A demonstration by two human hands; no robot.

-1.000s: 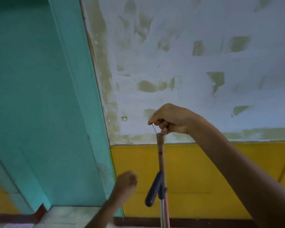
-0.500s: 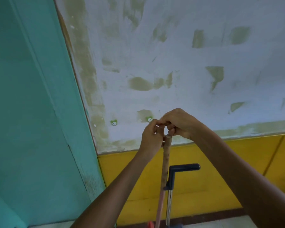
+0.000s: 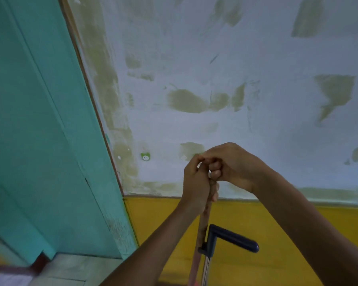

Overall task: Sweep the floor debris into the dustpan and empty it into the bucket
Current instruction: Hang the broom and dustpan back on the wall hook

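A wooden broom handle [image 3: 204, 221] stands upright against the wall at the lower middle. My left hand [image 3: 196, 182] is wrapped around its top end. Above it, my right hand [image 3: 234, 166] pinches something small at the handle's tip, fingertips touching the left hand; a thin loop of string showed there earlier, now hidden. Beside the broom stands the dustpan's metal pole with a dark blue grip [image 3: 232, 240] pointing right. The broom head, the dustpan's pan, floor debris and bucket are out of view.
Directly ahead is a patchy white wall [image 3: 215, 79] over a yellow lower band [image 3: 277, 234]. A small green sticker [image 3: 145, 156] sits on the wall left of my hands. A teal door or panel [image 3: 39, 131] fills the left; pale floor tiles [image 3: 70, 269] show at bottom left.
My left hand rose from low near the dustpan grip to the broom's top and closed around it. The dustpan grip swung to point right. The view shifted slightly.
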